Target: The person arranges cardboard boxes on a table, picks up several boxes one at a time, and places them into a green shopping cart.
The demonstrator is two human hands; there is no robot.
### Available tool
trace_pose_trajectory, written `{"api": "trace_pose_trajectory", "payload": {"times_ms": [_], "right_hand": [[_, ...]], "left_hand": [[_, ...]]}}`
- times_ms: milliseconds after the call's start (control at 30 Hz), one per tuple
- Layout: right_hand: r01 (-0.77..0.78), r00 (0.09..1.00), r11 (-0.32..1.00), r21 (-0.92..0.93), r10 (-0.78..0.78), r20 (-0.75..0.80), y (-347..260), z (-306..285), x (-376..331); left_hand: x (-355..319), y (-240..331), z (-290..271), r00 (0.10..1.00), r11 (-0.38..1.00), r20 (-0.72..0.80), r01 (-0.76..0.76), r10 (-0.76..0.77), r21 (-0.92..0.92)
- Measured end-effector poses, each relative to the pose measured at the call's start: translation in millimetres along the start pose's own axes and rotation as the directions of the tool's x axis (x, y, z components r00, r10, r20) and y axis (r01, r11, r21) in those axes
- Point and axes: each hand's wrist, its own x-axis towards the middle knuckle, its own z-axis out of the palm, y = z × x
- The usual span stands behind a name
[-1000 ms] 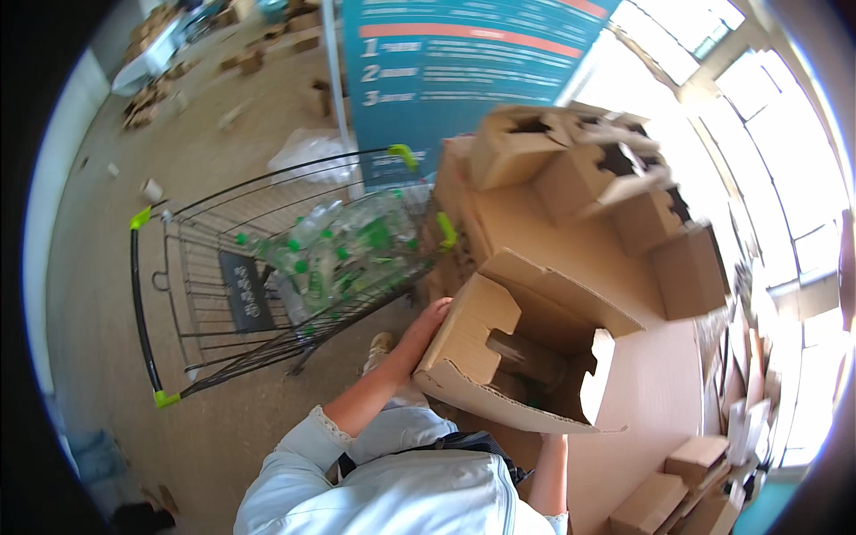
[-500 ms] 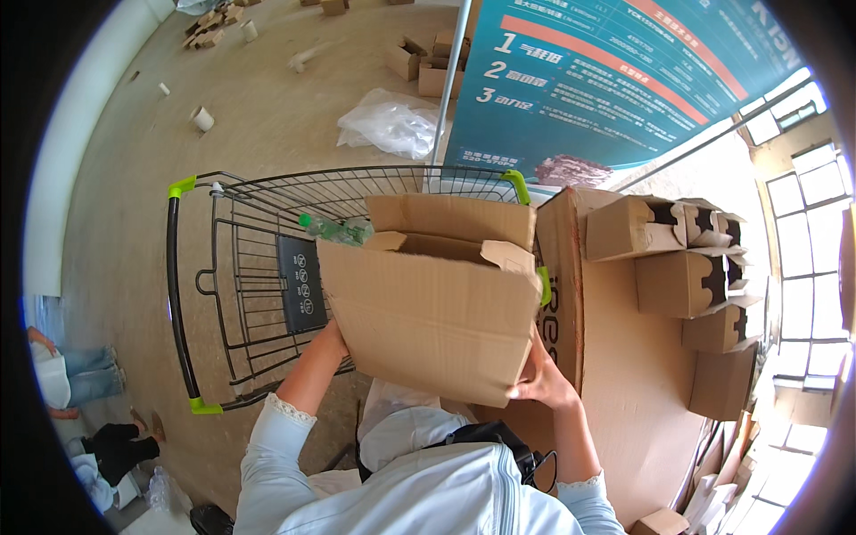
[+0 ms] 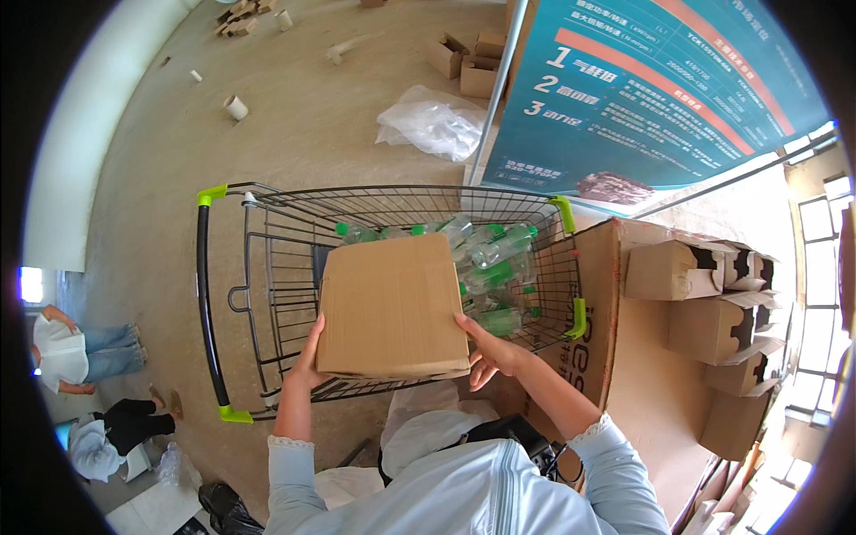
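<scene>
I have a cardboard box (image 3: 392, 308) clasped between the part-curled left hand (image 3: 308, 361) and right hand (image 3: 495, 349), seemingly for balance over the near edge of the shopping cart (image 3: 203, 303).

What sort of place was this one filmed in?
Likely a storeroom or workshop: a shopping cart holding plastic bottles, open cardboard boxes on a big carton, and clear plastic sheeting on the floor.

A cardboard box (image 3: 392, 308) is being held over the shopping cart (image 3: 285, 267), left hand (image 3: 306, 358) on the side toward the cart's handle (image 3: 204, 303), right hand (image 3: 496, 352) on the opposite side. Green-capped bottles (image 3: 504, 248) lie in the cart; clear plastic (image 3: 434, 125) lies beyond it, and cartons (image 3: 670, 269) sit past its front end.
</scene>
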Motion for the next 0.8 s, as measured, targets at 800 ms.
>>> {"api": "trace_pose_trajectory", "payload": {"times_ms": [800], "right_hand": [[0.858, 0.490, 0.512, -0.041, -0.840, -0.231, 78, 69, -159]], "left_hand": [[35, 64, 7, 0.654, 0.600, 0.603, -0.727, 0.457, 0.333]]}}
